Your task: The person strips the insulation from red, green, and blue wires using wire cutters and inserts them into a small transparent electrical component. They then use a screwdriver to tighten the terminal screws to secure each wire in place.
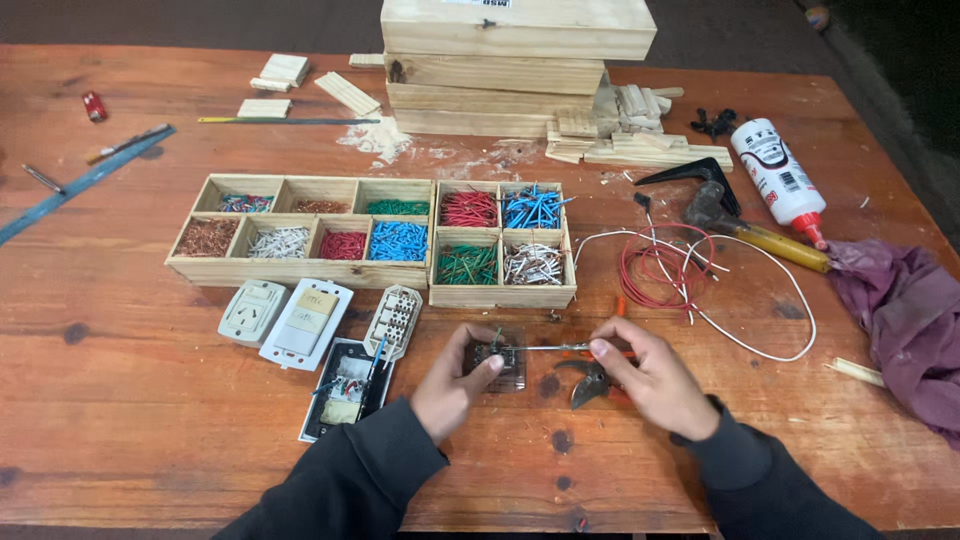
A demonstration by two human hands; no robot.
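Observation:
My left hand (455, 385) grips a small dark switch module (497, 358) with short wire ends sticking up, just above the wooden table (130, 400). My right hand (650, 378) pinches a thin metal screwdriver shaft (550, 347) whose tip points left into the module. Pliers with orange handles (592, 382) lie on the table under my right hand. Both sleeves are dark.
Two wooden compartment trays (300, 270) (500, 295) hold sorted coloured wire pieces. White outlet parts (305, 322) and an opened switch box (345, 390) lie left. Red and white wire coils (670, 270), a hammer (760, 235), a glue bottle (780, 180), a purple cloth (905, 320) sit right. Wooden boxes (500, 70) stand behind.

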